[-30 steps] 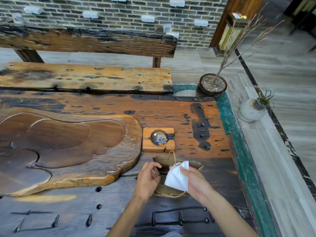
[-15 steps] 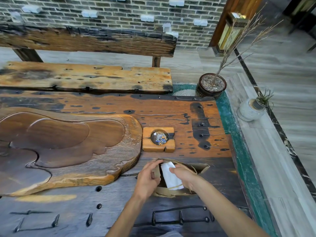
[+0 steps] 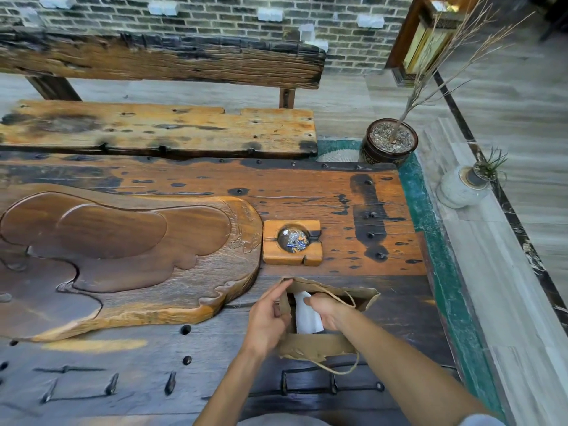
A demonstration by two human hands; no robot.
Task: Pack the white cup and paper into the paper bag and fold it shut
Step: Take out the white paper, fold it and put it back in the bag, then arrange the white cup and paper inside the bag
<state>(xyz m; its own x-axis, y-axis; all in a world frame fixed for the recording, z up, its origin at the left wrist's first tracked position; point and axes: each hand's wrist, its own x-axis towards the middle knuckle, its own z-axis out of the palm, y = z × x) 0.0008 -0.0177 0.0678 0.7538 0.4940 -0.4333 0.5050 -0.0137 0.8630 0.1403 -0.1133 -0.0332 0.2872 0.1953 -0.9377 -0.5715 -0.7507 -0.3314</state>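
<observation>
Paper, white and crumpled, sits partly inside the open paper bag, which stands on the dark wooden desk near its front edge. Right hand reaches into the bag's mouth, its grip pinching the paper's top. Left hand has its grip closed on the bag's left rim, thumb outside. Just behind the bag lies a wooden ashtray, beside a carved tea tray. No cup can be made out.
</observation>
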